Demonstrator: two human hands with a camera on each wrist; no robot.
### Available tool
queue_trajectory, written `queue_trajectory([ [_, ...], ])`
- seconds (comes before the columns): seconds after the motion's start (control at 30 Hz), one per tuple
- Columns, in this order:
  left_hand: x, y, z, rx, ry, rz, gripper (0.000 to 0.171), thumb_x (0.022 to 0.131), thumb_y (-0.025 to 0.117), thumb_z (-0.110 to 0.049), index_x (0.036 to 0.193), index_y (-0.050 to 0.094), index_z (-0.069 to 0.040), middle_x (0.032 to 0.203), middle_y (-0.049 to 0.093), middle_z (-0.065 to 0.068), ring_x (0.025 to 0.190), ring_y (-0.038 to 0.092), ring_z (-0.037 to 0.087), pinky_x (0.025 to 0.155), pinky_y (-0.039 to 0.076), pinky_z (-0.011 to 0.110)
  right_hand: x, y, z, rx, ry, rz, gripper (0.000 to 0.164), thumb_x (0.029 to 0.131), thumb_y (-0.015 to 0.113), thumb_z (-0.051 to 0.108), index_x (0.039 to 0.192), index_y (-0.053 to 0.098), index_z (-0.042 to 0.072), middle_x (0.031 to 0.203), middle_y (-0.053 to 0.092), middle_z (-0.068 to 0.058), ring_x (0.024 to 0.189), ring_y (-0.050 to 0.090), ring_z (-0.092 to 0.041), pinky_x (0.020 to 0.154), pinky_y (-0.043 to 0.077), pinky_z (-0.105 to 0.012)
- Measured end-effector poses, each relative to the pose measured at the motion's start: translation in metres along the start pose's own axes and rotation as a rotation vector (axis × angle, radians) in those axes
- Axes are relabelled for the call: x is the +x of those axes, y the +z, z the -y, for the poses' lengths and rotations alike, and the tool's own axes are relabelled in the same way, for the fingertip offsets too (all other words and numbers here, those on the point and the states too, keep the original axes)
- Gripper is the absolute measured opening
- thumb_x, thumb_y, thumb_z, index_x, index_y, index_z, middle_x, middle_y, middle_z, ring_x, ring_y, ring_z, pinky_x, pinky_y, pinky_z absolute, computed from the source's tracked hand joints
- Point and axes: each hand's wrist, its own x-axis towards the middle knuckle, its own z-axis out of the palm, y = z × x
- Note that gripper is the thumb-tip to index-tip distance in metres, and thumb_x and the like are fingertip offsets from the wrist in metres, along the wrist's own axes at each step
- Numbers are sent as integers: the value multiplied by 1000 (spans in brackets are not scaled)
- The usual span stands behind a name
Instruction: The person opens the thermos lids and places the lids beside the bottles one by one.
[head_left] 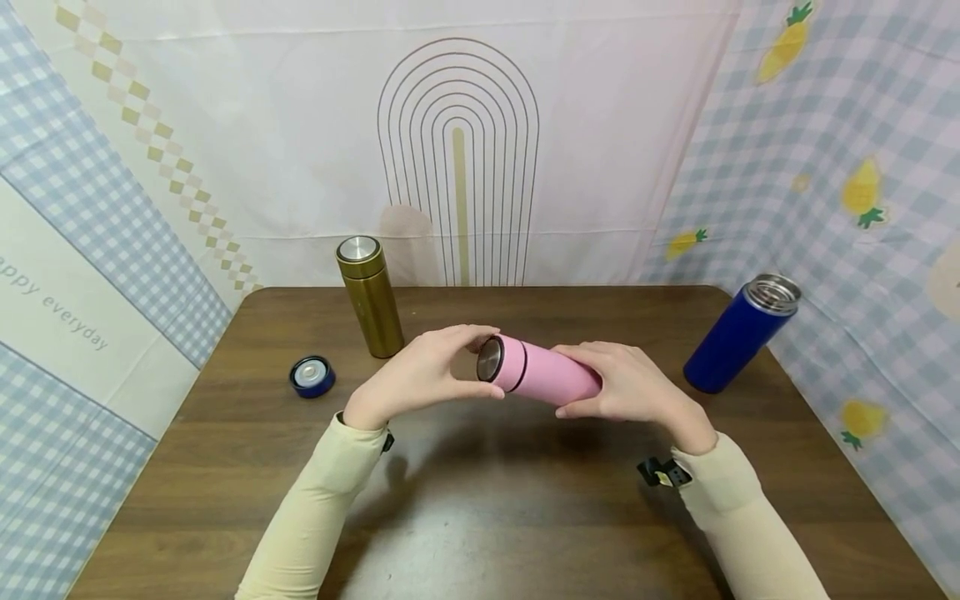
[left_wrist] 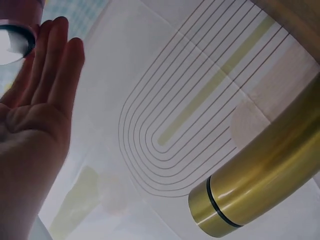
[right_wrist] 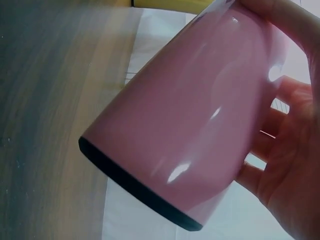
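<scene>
A pink vacuum flask (head_left: 558, 377) is held tilted above the table, its silver-topped cap (head_left: 513, 363) towards the left. My right hand (head_left: 622, 379) grips its lower body, thumb on the near side; the right wrist view shows the dark base rim and the fingers (right_wrist: 275, 132) round the far side. At the cap end, my left hand (head_left: 427, 371) spreads its thumb and fingers either side of the cap. Those fingers (left_wrist: 55, 65) look nearly straight in the left wrist view, tips right at the cap's edge, palm away from it.
On the brown table (head_left: 480, 533), a gold flask (head_left: 375, 308) stands capped at back left. A blue lid (head_left: 312, 377) lies underside up beside it. An uncapped blue flask (head_left: 735, 342) stands at the right. Patterned cloth (head_left: 600, 125) hangs behind the table and along both sides.
</scene>
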Motion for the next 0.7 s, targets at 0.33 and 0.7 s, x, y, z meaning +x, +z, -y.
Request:
queue_trajectory([
  [0.33, -1, 0, 0, -35, 39, 0, 79, 85, 82, -40, 151, 44, -17, 137, 54, -2, 125, 53, 9, 105, 45, 32, -1, -1, -1, 7, 15, -7, 77, 71, 80, 69, 134, 63, 28, 115, 68, 7, 96, 63, -11, 77, 51, -38],
  [0.7, -1, -6, 1, -3, 151, 39, 69, 87, 83, -23, 147, 49, -13, 136, 55, -1, 125, 54, 10, 105, 44, 29, -2, -2, -1, 0, 12, 11, 78, 71, 79, 69, 135, 63, 27, 115, 68, 7, 98, 62, -12, 78, 51, -38],
])
